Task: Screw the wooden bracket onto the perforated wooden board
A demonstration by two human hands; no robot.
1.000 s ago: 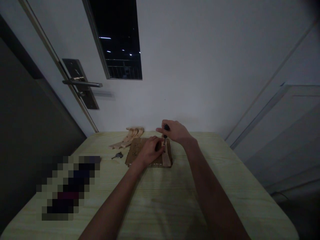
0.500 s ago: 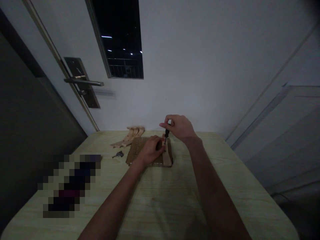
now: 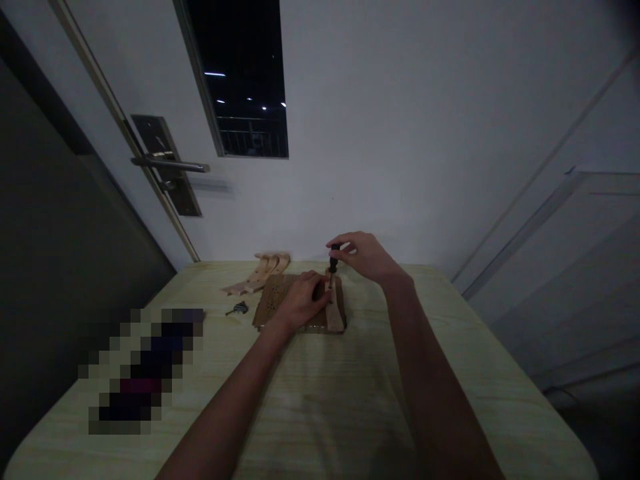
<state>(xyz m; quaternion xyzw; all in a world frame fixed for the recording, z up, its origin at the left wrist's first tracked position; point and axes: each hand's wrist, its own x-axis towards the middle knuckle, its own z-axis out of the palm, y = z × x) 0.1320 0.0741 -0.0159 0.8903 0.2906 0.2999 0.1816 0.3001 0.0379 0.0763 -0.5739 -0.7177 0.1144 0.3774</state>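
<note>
My right hand (image 3: 364, 256) grips the black handle of a screwdriver (image 3: 333, 261) between thumb and fingers. The screwdriver stands upright, its shaft down at a pale curved wooden piece (image 3: 334, 317). That piece lies along the right side of a brown cardboard slab (image 3: 273, 297). My left hand (image 3: 303, 301) rests over the slab, thumb and forefinger curved in against the wooden piece beside the screwdriver tip. Whatever is under the tip is too small to make out.
Several similar curved wooden pieces (image 3: 267, 270) lie behind the slab. A small pile of screws (image 3: 240, 308) sits to its left. A pixelated dark object (image 3: 150, 370) lies on the left of the table (image 3: 320, 400). A white door (image 3: 375, 133) rises behind.
My right hand has shifted slightly right, and its fingers have changed their grip around the screwdriver handle. My left hand stays at the same place on the slab.
</note>
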